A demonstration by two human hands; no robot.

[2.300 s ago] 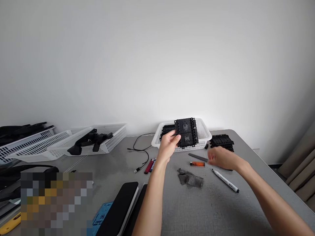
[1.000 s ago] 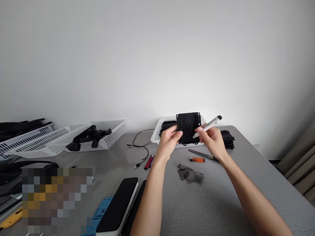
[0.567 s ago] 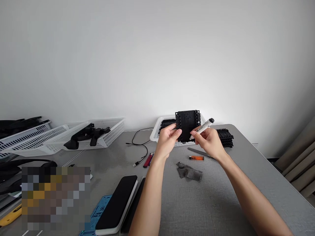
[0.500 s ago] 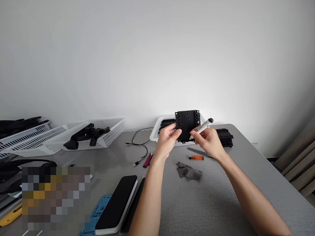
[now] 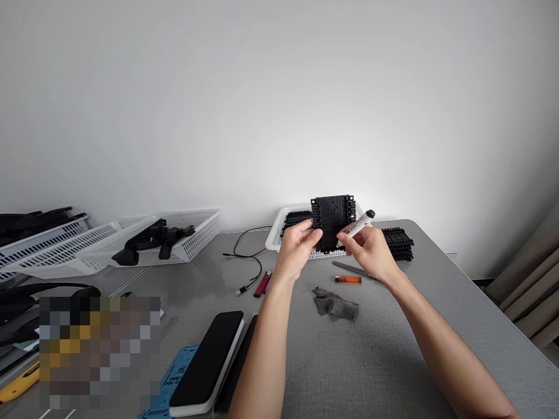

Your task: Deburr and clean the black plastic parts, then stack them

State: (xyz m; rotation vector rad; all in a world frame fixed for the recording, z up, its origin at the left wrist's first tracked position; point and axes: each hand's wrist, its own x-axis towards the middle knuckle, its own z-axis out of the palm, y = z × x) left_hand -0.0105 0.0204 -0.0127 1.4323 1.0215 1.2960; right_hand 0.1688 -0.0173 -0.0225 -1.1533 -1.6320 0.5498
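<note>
A flat black plastic part (image 5: 333,212) with ridged, toothed sides is held upright above the table. My left hand (image 5: 296,244) grips its left edge, thumb on the near face. My right hand (image 5: 369,247) is closed around a white marker pen (image 5: 358,226), tilted with its black end up and to the right. The pen's lower end is at the lower right of the black part; whether it touches the surface, I cannot tell. Behind the part stands a white basket (image 5: 275,235) with more black parts (image 5: 297,217) in it.
Stacked black parts (image 5: 398,243) lie right of the basket. Nearer are an orange lighter (image 5: 348,280), a grey metal strip (image 5: 353,268), a dark cloth (image 5: 335,305), a red lighter (image 5: 262,284) and a black cable (image 5: 244,256). Left are a phone-like device (image 5: 207,361) and white baskets (image 5: 203,235).
The marker's upper end has shifted slightly to the left, with a small movement of my right hand. My left hand and the black part stay in place.
</note>
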